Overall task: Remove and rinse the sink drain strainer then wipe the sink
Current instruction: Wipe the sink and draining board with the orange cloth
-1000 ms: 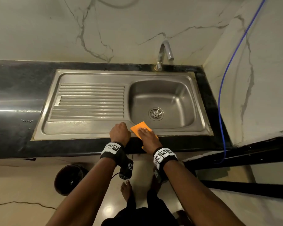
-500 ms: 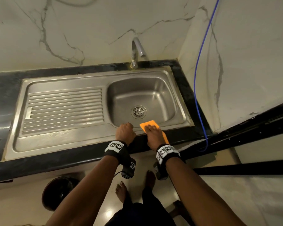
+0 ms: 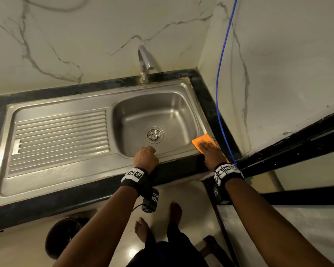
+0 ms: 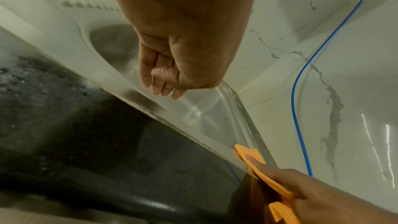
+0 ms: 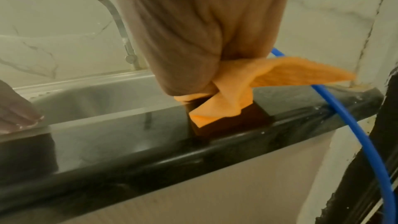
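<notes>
The round metal drain strainer [image 3: 154,135] sits in the drain at the bottom of the steel sink basin [image 3: 174,112]. My right hand [image 3: 208,149] lies with straight fingers on an orange cloth [image 3: 201,140], pressing it onto the sink's front right rim corner. In the right wrist view the orange cloth [image 5: 237,91] bunches under my palm, with a flap sticking out to the right. My left hand [image 3: 146,158] rests on the front rim of the basin. In the left wrist view my left hand [image 4: 163,77] has loosely curled fingers and holds nothing.
A ribbed drainboard [image 3: 62,137] fills the sink's left half. The faucet [image 3: 144,60] stands behind the basin. A blue cable [image 3: 220,93] hangs down the right wall beside the cloth. The black counter edge [image 3: 85,197] runs in front, with a dark bin [image 3: 64,236] on the floor below.
My right hand has slid the orange cloth to the right along the front rim, from near the left hand to the right corner. The left hand has stayed on the rim.
</notes>
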`<state>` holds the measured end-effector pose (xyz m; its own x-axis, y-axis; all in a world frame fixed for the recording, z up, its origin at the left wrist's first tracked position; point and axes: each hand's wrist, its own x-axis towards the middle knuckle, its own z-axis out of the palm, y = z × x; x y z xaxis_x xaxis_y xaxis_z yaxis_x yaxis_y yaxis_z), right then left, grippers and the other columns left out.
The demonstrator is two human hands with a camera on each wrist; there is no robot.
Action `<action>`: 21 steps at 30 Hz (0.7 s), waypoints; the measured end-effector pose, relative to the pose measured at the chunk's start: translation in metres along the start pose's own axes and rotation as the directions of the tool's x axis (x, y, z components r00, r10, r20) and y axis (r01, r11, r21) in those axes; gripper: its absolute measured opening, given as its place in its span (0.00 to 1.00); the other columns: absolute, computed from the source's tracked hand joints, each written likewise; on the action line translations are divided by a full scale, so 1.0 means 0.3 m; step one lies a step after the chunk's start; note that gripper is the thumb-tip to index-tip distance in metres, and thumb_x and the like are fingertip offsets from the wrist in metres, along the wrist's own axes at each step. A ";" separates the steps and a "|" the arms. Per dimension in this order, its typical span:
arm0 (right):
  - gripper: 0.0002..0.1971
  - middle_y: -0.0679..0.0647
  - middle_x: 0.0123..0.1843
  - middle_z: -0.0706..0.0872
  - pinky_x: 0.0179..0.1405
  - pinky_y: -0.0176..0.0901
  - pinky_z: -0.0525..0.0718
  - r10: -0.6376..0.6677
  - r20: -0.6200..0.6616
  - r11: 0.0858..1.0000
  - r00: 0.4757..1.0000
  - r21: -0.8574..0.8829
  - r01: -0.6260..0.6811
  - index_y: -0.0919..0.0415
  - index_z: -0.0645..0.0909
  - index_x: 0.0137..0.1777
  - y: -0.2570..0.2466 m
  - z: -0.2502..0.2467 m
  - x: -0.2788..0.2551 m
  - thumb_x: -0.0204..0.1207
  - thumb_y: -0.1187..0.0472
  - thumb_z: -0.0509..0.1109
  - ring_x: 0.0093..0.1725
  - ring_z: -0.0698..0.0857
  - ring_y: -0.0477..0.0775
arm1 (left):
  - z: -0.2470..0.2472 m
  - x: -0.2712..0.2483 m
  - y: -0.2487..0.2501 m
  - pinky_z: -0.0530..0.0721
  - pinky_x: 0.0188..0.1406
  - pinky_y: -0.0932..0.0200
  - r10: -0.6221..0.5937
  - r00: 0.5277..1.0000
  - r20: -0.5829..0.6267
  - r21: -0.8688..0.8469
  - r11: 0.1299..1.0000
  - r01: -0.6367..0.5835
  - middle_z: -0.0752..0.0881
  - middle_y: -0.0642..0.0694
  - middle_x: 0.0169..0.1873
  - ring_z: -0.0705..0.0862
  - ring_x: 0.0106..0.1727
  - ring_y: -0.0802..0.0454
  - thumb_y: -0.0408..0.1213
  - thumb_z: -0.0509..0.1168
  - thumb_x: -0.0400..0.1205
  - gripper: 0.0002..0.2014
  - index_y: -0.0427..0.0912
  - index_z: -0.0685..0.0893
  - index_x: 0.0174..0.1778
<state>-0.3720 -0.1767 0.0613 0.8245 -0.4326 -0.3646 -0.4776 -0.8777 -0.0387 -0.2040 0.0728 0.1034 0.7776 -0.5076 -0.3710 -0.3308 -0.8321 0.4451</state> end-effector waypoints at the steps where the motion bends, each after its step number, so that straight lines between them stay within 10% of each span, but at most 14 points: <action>1: 0.36 0.55 0.90 0.50 0.86 0.58 0.50 -0.011 0.026 1.000 1.000 0.001 0.011 0.57 0.49 0.89 0.020 -0.002 0.005 0.83 0.67 0.58 0.89 0.50 0.62 | 0.001 0.006 0.007 0.85 0.61 0.49 -0.010 1.000 -0.013 0.001 1.000 0.010 0.89 0.39 0.63 0.88 0.63 0.37 0.33 0.68 0.79 0.22 0.43 0.86 0.70; 21: 0.33 0.60 0.90 0.47 0.87 0.55 0.50 -0.105 0.107 0.994 0.989 0.028 0.102 0.65 0.47 0.88 0.076 -0.101 0.455 0.84 0.64 0.54 0.89 0.45 0.60 | 0.135 0.180 0.105 0.88 0.51 0.53 -0.024 0.995 0.098 0.048 0.999 0.019 0.93 0.42 0.51 0.91 0.54 0.39 0.42 0.66 0.78 0.14 0.44 0.94 0.53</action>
<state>-0.2612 -0.2620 0.0388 0.8328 -0.3140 -0.4560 -0.3994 -0.9111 -0.1021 -0.1940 0.0101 0.0642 0.7292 -0.5070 -0.4596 -0.3410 -0.8515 0.3984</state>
